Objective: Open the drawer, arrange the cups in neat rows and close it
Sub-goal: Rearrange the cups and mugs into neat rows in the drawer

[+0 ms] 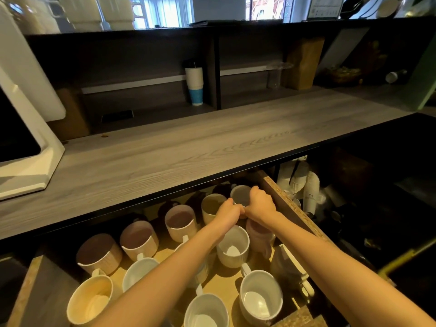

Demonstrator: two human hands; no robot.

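Observation:
The drawer under the wooden counter is pulled open and holds several upright mugs. A back row of ribbed beige mugs runs diagonally; white mugs stand in front. Both my hands meet at a grey-white mug at the drawer's far right corner. My left hand grips its near rim from the left, my right hand grips it from the right with curled fingers. A beige mug stands just left of it. My forearms hide some mugs in the middle.
The grey wooden counter overhangs the drawer's back. A white appliance stands at the left. Stacked paper cups sit on the rear shelf. More paper cup stacks lie in the compartment right of the drawer.

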